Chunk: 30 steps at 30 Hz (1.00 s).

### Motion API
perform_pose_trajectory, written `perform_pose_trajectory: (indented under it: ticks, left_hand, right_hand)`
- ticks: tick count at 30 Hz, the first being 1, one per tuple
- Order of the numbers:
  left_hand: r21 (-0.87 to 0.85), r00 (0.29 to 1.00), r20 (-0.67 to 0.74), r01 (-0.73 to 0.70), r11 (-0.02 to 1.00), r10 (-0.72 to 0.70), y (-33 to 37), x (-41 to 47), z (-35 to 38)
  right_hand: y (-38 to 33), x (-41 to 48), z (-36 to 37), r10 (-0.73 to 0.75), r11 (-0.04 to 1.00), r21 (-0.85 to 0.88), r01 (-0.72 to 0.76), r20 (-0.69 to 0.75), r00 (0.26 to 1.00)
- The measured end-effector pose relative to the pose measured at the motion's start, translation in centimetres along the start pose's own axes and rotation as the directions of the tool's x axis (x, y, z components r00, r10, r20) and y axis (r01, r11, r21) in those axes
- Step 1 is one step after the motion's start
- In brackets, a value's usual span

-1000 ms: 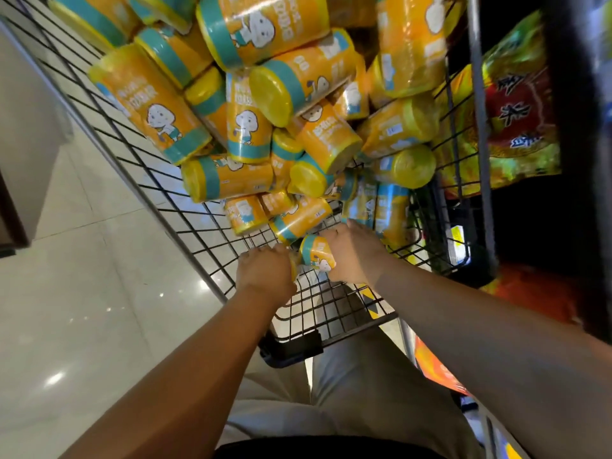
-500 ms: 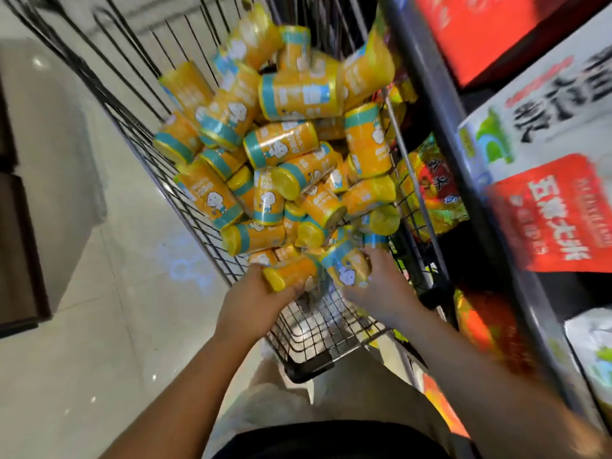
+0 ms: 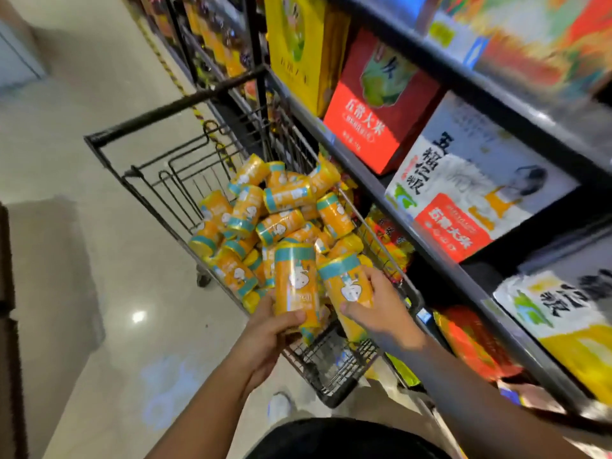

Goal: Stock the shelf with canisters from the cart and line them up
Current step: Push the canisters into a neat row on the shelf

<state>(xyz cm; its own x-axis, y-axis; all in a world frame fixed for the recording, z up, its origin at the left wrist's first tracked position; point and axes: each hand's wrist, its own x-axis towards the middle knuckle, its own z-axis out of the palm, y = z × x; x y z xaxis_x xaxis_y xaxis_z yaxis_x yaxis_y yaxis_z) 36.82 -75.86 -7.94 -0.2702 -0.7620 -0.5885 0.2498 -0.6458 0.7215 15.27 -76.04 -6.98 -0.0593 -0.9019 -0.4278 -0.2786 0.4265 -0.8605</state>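
A black wire cart (image 3: 155, 127) holds a heap of several orange canisters (image 3: 265, 213) with teal bands and a white cartoon figure. My left hand (image 3: 265, 339) grips one canister (image 3: 294, 279) upright above the cart's near end. My right hand (image 3: 381, 313) grips a second canister (image 3: 344, 286), tilted, just to the right of the first. Both canisters are lifted clear of the heap. The dark metal shelf (image 3: 430, 250) runs along the right of the cart.
Boxed rice packs, one red (image 3: 374, 127) and one white (image 3: 470, 193), fill the shelf level above the cart. Orange and red bags (image 3: 470, 342) lie on the lower level. Pale tiled floor (image 3: 99, 293) spreads to the left. A dark unit (image 3: 10, 326) stands at the far left edge.
Both hands rose out of the cart's near end, each lifting a canister from lying to nearly upright. The camera view swung up and right, bringing the shelf into sight.
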Motion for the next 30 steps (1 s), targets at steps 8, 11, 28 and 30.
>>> perform_pose_trajectory:
  ticks: [8,11,28,30]
  left_hand:
    - [0.182,0.966,0.257,-0.060,0.981,0.011,0.1,-1.4,2.6]
    - [0.144,0.968,0.250,-0.035,0.989,-0.002,-0.5,-2.7,4.6]
    - [0.422,0.812,0.561,-0.110,0.900,-0.163,-10.4,-11.8,21.3]
    - [0.413,0.798,0.577,-0.099,0.905,-0.176,-13.1,-14.5,24.0]
  right_hand:
    - [1.1,-8.2,-0.3,0.001,0.989,0.145,0.027,-0.192,0.981]
    - [1.9,-11.0,-0.8,-0.008,0.976,0.210,0.052,-0.205,0.979]
    - [10.2,-34.5,-9.5,0.112,0.916,0.389,0.098,-0.483,0.868]
    - [12.7,-38.4,-11.0,0.150,0.920,0.382,0.088,-0.550,0.822]
